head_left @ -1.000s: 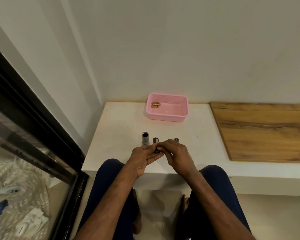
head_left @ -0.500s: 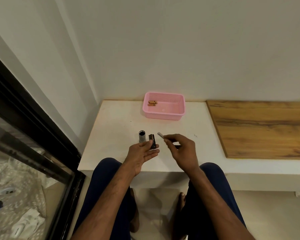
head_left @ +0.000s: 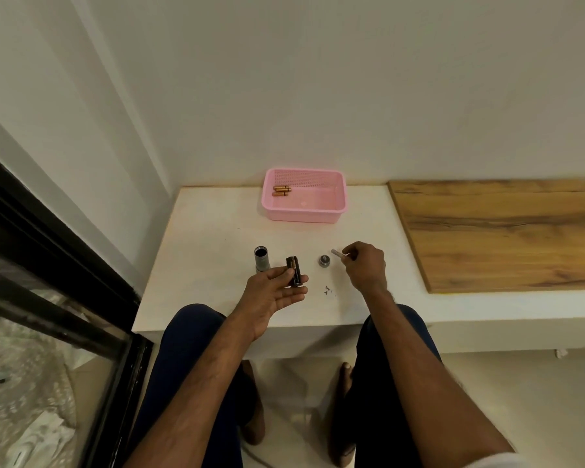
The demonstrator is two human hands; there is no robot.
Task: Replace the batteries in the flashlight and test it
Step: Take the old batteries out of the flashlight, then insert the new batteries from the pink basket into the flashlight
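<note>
At the back of the white worktop (head_left: 217, 238), against the wall, we see a pink mesh basket (head_left: 338, 211) with a few copper-coloured batteries (head_left: 281, 190) lying in its left end. A wooden board (head_left: 504, 231) covers the surface to the right, well apart from the hands. The grey flashlight body (head_left: 260, 261) stands upright with its open mouth up, just beside the left hand. The small round end cap (head_left: 324, 260) sits between the two hands, with a few dark specks (head_left: 328, 291) on the surface nearer us.

We find bare worktop between the basket and the hands. A black-framed glass door (head_left: 48, 265) runs close along the left, and the worktop's near edge lies over the knees.

The left hand (head_left: 274, 295) is turned palm up. The black battery holder (head_left: 294, 275) lies across its nearly straight fingers with the thumb laid against its side, and one copper cell shows in a slot. The right hand (head_left: 363, 265) hovers just right of the cap, its fingers curled. Thumb and forefinger pinch a pale battery (head_left: 336, 253) that points up and to the left, clear of the surface as far as we can tell.
</note>
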